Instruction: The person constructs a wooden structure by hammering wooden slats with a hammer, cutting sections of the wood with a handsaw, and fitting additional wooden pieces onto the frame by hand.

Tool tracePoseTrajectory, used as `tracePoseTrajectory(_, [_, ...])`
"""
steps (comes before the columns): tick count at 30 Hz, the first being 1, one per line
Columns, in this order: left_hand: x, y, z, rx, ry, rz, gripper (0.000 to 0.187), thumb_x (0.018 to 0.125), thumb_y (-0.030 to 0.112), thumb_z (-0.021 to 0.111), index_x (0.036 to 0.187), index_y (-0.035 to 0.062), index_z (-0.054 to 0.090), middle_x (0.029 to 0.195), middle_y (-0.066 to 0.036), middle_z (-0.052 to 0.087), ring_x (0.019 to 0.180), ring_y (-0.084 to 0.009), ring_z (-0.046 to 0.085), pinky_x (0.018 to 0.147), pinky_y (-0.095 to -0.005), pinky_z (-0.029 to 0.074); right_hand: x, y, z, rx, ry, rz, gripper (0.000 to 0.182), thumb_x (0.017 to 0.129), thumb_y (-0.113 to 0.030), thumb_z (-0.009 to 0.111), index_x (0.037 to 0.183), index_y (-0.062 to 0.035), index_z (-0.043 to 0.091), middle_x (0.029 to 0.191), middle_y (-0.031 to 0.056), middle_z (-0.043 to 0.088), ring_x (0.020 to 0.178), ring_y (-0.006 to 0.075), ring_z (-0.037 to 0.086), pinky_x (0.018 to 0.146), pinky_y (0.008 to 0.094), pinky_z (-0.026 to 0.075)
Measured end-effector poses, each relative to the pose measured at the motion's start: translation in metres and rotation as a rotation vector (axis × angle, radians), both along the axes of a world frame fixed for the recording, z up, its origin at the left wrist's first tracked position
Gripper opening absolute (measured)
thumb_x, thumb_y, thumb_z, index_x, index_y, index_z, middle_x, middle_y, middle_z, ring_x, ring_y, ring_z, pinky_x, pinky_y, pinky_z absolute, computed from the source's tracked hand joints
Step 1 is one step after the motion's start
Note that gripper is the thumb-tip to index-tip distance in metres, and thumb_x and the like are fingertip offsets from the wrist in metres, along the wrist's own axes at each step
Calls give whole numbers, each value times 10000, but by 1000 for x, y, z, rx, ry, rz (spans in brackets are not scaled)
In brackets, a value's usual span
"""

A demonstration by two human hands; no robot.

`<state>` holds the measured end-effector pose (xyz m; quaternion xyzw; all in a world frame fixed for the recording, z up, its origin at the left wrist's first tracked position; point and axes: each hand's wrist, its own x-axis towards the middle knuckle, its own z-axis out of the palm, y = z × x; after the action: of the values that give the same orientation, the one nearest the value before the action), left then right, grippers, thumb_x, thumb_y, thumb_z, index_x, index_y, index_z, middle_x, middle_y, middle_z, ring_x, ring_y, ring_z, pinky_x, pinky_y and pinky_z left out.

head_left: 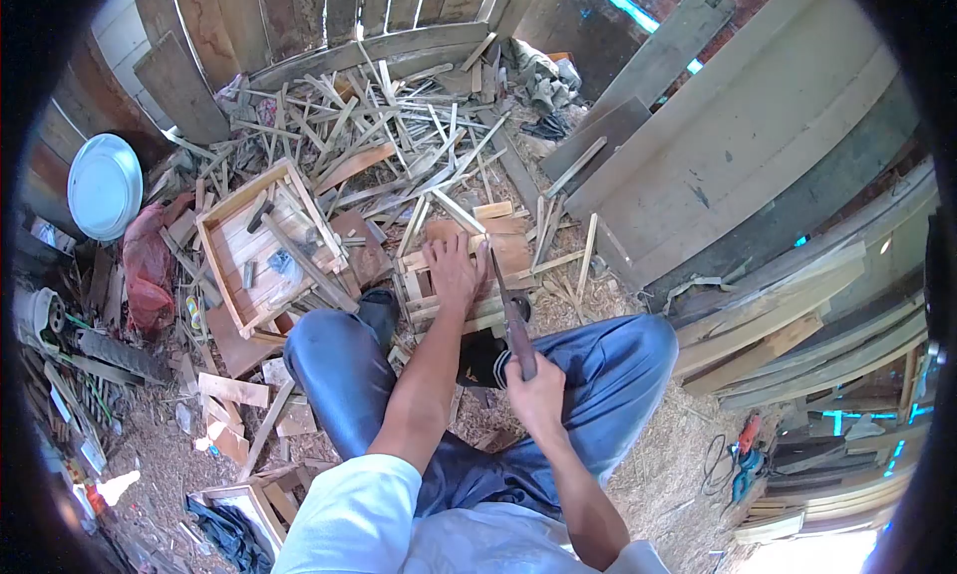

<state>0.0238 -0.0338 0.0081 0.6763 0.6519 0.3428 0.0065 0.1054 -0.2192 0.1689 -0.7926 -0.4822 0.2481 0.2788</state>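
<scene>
My right hand (535,395) is wrapped round the handle of a handsaw (510,315), whose narrow blade points forward, away from me. The blade's far part lies right beside the end of a pale wooden strip (475,243). Over that strip my left hand (454,273) presses down, fingers on top and thumb near the blade; part of the strip is hidden under it. Beneath is a low wooden frame (424,303) of slats between my feet. A brown board (510,243) lies just beyond the saw.
Left of my knee sits a shallow wooden tray (224,265) holding a hammer (261,215). A heap of wood offcuts (399,126) spreads ahead. Large planks (738,126) lean at the right. A corded power tool (746,459) lies on the sawdust-covered floor.
</scene>
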Motion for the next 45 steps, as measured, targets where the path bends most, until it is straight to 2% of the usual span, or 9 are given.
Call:
tracePoseTrajectory(4, [4,1,-4,-31,102,8,388,936,432,524,1019,68,632,948,-117,575,965,-301,509,1013,-480,315,4,7,-5,-61,16,9,213,831,-202,644,858,8,664,708,244,642,680,402,664,637,452,519])
tracePoseTrajectory(15, [5,5,-4,-2,20,6,370,930,433,538,1001,84,636,929,-106,568,941,-285,508,961,-452,324,20,-11,8,-78,99,131,209,859,-203,616,885,3,641,740,257,635,712,429,658,634,459,525])
tracePoseTrajectory(16, [5,3,-1,-5,5,-5,374,931,432,537,1010,81,638,935,-104,571,935,-283,508,952,-452,328,21,-28,14,131,138,159,203,856,-198,618,905,-2,639,737,250,636,715,431,655,636,460,527])
tracePoseTrajectory(23, [4,-2,9,-160,-4,-2,375,936,411,557,1065,72,651,1084,-108,604,1045,-301,522,1026,-466,311,20,30,-14,-18,166,112,173,855,-165,614,837,7,624,670,240,613,671,416,650,606,464,512])
tracePoseTrajectory(27, [6,1,6,-129,-25,2,359,925,407,570,1051,82,656,1049,-111,599,1039,-300,522,1023,-462,314,23,-40,11,52,174,127,249,834,-183,626,1026,-33,681,716,223,636,682,391,663,637,461,540])
tracePoseTrajectory(33, [1,0,3,-67,53,18,337,920,410,565,1001,102,674,929,-89,601,936,-271,530,926,-439,353,15,35,-10,-90,152,94,229,849,-196,628,777,18,590,646,236,581,597,407,619,551,436,464])
tracePoseTrajectory(37, [3,5,4,21,-43,7,325,899,399,609,965,85,653,920,-105,570,919,-295,520,930,-453,359,12,-41,25,-26,215,73,200,829,-202,649,897,-14,666,681,219,620,720,405,668,637,434,531])
tracePoseTrajectory(43, [1,-1,5,-51,-7,0,319,906,387,602,957,78,660,922,-108,589,939,-284,530,919,-446,363,13,46,-23,-54,109,87,232,858,-189,628,765,21,595,675,244,600,642,408,644,570,433,489])
tracePoseTrajectory(45, [-1,3,7,-58,-82,-21,319,909,384,600,967,77,662,945,-106,596,946,-282,533,925,-447,362,8,1,-3,-18,66,140,236,853,-197,640,763,18,607,657,239,601,628,366,665,574,410,498])
